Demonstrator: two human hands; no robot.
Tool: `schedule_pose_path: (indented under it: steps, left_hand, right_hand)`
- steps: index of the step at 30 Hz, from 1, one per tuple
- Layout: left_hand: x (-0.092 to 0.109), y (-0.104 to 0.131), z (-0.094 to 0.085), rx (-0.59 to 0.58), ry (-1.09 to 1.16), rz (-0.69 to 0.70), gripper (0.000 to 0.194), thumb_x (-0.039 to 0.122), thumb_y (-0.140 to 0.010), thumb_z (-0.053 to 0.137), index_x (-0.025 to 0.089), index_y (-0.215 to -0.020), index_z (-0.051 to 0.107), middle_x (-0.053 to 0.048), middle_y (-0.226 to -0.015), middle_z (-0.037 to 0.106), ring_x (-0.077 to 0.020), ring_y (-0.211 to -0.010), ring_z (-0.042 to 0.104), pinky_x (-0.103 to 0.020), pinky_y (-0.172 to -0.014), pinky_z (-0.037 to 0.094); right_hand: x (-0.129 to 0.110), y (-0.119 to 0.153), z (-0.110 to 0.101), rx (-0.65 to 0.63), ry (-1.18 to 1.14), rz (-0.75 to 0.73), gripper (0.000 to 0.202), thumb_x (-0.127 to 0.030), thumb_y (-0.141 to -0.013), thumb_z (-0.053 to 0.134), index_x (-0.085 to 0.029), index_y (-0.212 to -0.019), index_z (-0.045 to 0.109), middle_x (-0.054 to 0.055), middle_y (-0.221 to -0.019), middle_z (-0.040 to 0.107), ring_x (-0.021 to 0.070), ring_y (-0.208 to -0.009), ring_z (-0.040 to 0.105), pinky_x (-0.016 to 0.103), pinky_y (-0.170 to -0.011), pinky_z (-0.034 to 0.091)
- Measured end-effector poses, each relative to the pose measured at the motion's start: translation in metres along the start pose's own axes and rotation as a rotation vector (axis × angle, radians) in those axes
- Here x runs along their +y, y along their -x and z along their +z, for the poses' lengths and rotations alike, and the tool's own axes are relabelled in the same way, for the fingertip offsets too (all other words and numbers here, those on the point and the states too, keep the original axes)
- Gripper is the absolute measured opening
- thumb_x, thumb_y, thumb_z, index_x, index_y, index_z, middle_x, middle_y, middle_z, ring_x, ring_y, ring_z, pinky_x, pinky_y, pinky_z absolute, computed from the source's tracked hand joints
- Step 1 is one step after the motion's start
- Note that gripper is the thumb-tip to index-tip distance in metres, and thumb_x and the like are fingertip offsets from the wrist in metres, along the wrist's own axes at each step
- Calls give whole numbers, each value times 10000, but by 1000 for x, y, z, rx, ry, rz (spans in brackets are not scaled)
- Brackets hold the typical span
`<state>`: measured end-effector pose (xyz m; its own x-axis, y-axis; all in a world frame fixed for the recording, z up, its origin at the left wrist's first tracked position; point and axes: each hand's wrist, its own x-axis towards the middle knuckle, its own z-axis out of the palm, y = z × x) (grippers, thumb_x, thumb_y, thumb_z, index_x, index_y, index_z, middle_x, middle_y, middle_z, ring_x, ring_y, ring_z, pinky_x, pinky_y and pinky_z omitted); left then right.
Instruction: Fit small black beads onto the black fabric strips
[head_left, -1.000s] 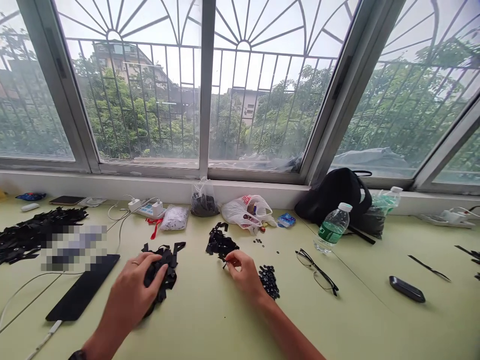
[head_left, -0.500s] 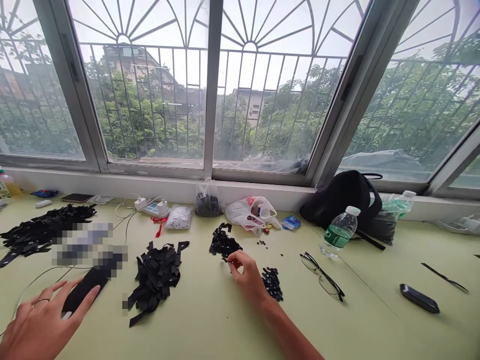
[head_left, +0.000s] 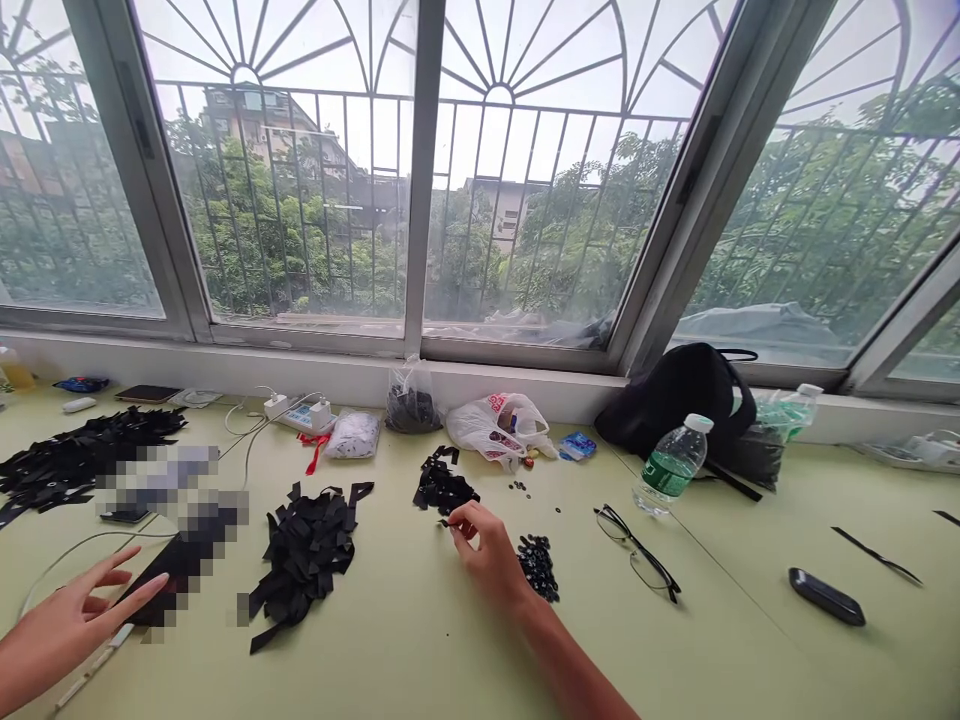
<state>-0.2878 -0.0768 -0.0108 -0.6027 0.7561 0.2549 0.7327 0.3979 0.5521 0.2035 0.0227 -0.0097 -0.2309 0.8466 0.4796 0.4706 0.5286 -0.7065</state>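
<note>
Right now my right hand rests on the table, fingertips pinched at the near edge of the small heap of black strap pieces, which lies at about eleven o'clock from them; whether a piece sits between them I cannot tell. The pile of small black beads is just beside that wrist, at three o'clock. My left hand hovers spread and empty, well apart at nine o'clock, nearest the black phone; the bigger strap pile lies between my hands.
</note>
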Motion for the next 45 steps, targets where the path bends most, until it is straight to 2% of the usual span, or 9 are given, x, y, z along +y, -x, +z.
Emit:
schedule_pose_path:
  steps: [3, 7, 9, 14, 19, 28, 33, 40, 45]
  left_hand:
    - [23, 13, -10, 140, 65, 49, 496, 715, -816, 411, 330, -1052, 616, 44, -1061, 738, -315, -947, 668, -463, -785, 522]
    - [88, 51, -7, -51, 179, 253, 399, 583, -788, 603, 305, -1063, 682, -9, -1076, 740, -290, -910, 675, -381, -745, 542]
    - [128, 76, 4, -204, 286, 373, 410, 572, -806, 626, 290, -1097, 689, -25, -1057, 745, -280, -911, 675, -332, -671, 541]
    - [213, 120, 46, -544, 471, 646, 332, 439, -925, 570, 297, -1214, 652, -41, -1074, 734, -227, -916, 668, -320, -780, 544]
    - [259, 122, 86, -579, 585, 756, 303, 375, -917, 583, 265, -1185, 672, -73, -1127, 708, -224, -904, 651, -320, -750, 532]
    - [265, 104, 129, -766, 797, 576, 394, 532, -869, 617, 167, -867, 762, -71, -830, 749, -189, -694, 632, -264, -604, 457]
    - [263, 105, 130, -824, 897, 499, 455, 584, -849, 621, 156, -874, 772, -87, -851, 759, -216, -761, 657, -270, -650, 470]
    - [262, 107, 132, -735, 886, 446, 390, 534, -829, 676, 159, -869, 775, -72, -834, 754, -169, -649, 596, -248, -565, 409]
    - [260, 104, 137, -798, 945, 438, 401, 545, -823, 689, 155, -833, 783, -76, -813, 761, -197, -716, 643, -272, -656, 466]
  right_hand:
    - [0, -1, 1, 7, -14, 14, 117, -224, -862, 544, -204, -821, 652, 53, -822, 657, 193, -701, 593, 313, -659, 479]
    - [1, -3, 4, 12, -143, 113, 158, -328, -869, 600, -191, -843, 674, 49, -800, 668, 183, -691, 597, 303, -655, 496]
    - [3, -4, 5, -8, -290, 186, 213, -389, -853, 649, -180, -885, 680, 45, -808, 669, 177, -704, 607, 291, -658, 508]
    - [8, -6, 2, -11, -554, 291, 358, -452, -752, 787, -167, -940, 678, 51, -870, 671, 190, -798, 638, 302, -725, 532]
    - [0, -7, -3, -46, -603, 300, 429, -473, -700, 835, -175, -959, 669, 32, -804, 671, 185, -750, 643, 310, -702, 540]
    - [-7, -4, -2, -89, -526, 259, 378, -460, -744, 803, -184, -957, 657, 60, -931, 685, 193, -807, 665, 306, -705, 550]
    - [-8, -3, 4, -183, -600, 288, 389, -501, -774, 770, -185, -965, 647, 45, -881, 691, 182, -774, 663, 305, -704, 546]
    - [-8, -4, 5, -90, -680, 303, 359, -470, -732, 812, -175, -876, 667, 25, -774, 678, 159, -685, 636, 289, -657, 528]
    - [-13, -5, -1, -125, -617, 304, 362, -508, -742, 788, -164, -820, 706, 29, -726, 679, 160, -657, 629, 283, -625, 521]
